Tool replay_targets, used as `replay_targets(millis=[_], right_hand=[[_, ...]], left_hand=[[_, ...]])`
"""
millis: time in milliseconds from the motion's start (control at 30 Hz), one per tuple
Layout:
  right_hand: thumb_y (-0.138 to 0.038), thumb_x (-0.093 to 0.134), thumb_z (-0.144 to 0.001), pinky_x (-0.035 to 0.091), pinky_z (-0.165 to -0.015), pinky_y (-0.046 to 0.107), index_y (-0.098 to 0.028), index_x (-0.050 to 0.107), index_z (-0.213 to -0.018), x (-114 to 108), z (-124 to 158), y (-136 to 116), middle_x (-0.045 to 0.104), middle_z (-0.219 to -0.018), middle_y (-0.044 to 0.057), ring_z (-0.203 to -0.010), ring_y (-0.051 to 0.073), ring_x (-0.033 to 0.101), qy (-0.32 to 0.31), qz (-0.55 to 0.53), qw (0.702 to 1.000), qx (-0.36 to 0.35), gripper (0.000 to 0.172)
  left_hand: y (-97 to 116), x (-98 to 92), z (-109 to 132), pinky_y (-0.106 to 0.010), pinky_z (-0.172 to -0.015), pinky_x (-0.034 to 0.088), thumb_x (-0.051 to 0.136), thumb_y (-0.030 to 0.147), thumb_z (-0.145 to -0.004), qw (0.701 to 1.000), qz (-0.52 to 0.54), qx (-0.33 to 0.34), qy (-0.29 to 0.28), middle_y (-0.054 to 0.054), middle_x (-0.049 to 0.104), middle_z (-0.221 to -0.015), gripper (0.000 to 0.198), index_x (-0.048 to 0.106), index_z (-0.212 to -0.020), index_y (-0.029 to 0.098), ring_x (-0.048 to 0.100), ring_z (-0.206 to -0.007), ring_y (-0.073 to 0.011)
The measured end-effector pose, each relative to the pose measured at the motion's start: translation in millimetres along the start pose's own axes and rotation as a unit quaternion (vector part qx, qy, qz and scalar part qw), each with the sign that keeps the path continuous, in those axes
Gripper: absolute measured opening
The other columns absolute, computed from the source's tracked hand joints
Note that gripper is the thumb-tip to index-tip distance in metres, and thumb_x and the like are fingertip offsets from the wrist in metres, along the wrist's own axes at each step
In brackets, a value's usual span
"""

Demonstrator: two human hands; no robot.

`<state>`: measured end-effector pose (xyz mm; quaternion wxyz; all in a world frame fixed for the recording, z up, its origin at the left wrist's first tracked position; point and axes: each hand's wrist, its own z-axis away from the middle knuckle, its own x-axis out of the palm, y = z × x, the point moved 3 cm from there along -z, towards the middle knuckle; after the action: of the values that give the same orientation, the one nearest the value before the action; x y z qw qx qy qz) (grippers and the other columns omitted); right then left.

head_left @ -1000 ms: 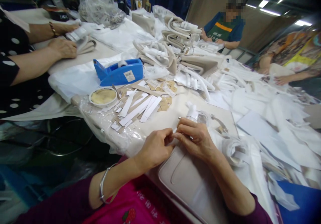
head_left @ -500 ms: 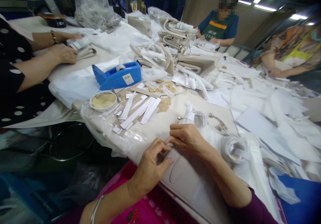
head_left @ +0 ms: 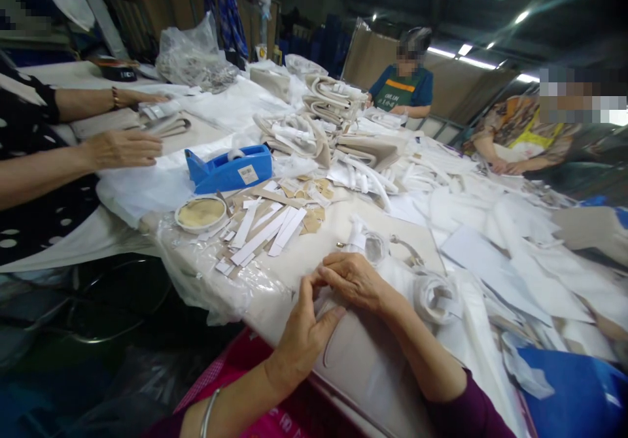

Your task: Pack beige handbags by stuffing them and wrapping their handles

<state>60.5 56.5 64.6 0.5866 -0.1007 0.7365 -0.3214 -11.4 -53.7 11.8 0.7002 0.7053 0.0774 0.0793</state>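
Note:
A smooth beige bag [head_left: 366, 366] lies flat at the table's near edge, with a raised seam curving across it. My left hand [head_left: 305, 336] grips its far left corner, thumb on top and fingers bent round the edge. Against that same corner press the fingers of my right hand [head_left: 358, 282], closed and meeting the left fingertips. Between the hands, the corner itself is mostly hidden. Just beyond my right hand are a wrapped strap roll [head_left: 375, 247] and a strap with metal fittings [head_left: 407, 250]. Another white-wrapped roll [head_left: 436, 296] sits beside my right forearm.
A blue tape dispenser [head_left: 228, 168], a round tub of yellowish paste [head_left: 201, 213] and scattered paper strips [head_left: 265, 232] lie ahead to the left. Stacked beige bags [head_left: 333, 98] stand farther back. A co-worker's hands [head_left: 122, 149] work at left; two other people are across the table.
My view has tilted up and turned slightly right. My right fingers have gone from a tight pinch to lying flatter over the corner. The left co-worker's near hand has straightened its fingers.

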Motion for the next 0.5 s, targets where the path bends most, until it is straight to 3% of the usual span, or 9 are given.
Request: replay_targets(millis=[200,300,367,433,500], right_hand=[[-0.027,0.038,-0.098,0.036,-0.061,0.021,-0.017,0.04,-0.057,4,-1,0,0.047,-0.059,-0.003,-0.056,0.008,0.044,-0.032,0.016,0.999,0.015,0.042],[-0.025,0.035,-0.099,0.038,-0.065,0.022,-0.017,0.041,-0.059,6,-2,2,0.048,-0.062,-0.002,-0.061,0.01,0.046,-0.026,0.012,0.999,-0.019,0.041],[-0.025,0.031,-0.1,0.04,-0.068,0.024,-0.017,0.045,-0.061,2,-2,3,0.049,-0.064,-0.001,-0.065,0.011,0.048,0.005,-0.003,0.999,-0.05,0.042],[-0.026,0.031,-0.099,0.042,-0.072,0.026,-0.017,0.053,-0.064,-14,-1,2,0.052,-0.07,0.001,-0.071,0.013,0.051,0.115,-0.018,0.991,-0.061,0.042],[-0.029,0.035,-0.097,0.043,-0.081,0.029,-0.018,0.061,-0.075,-42,11,1,0.056,-0.083,0.004,-0.084,0.015,0.054,0.321,-0.006,0.947,-0.029,0.036]], left_hand=[[6,-3.3,-5,-0.037,-0.111,0.031,0.048,0.028,-0.091,0.999,-0.02,-0.013,-0.046,-0.013,0.047,-0.136,0.04,0.035,-0.127,0.016,0.041,-0.13,-0.0209],[6,-3.7,-21,-0.038,-0.11,0.032,0.061,0.028,-0.082,0.997,-0.044,-0.01,-0.059,-0.014,0.046,-0.135,0.053,0.034,-0.126,0.015,0.042,-0.128,-0.0237],[2,-2.2,-32,-0.039,-0.105,0.037,0.064,0.03,-0.078,0.996,-0.059,0.005,-0.064,-0.014,0.051,-0.125,0.05,0.037,-0.118,0.014,0.048,-0.12,-0.0249],[-5,0.3,-40,-0.039,-0.104,0.038,0.06,0.033,-0.081,0.994,-0.07,0.033,-0.079,-0.013,0.053,-0.119,0.039,0.04,-0.111,0.015,0.05,-0.116,-0.0247],[-13,2.0,-44,-0.039,-0.107,0.034,0.054,0.036,-0.084,0.991,-0.08,0.056,-0.097,-0.014,0.052,-0.123,0.032,0.042,-0.107,0.017,0.047,-0.12,-0.0247]])
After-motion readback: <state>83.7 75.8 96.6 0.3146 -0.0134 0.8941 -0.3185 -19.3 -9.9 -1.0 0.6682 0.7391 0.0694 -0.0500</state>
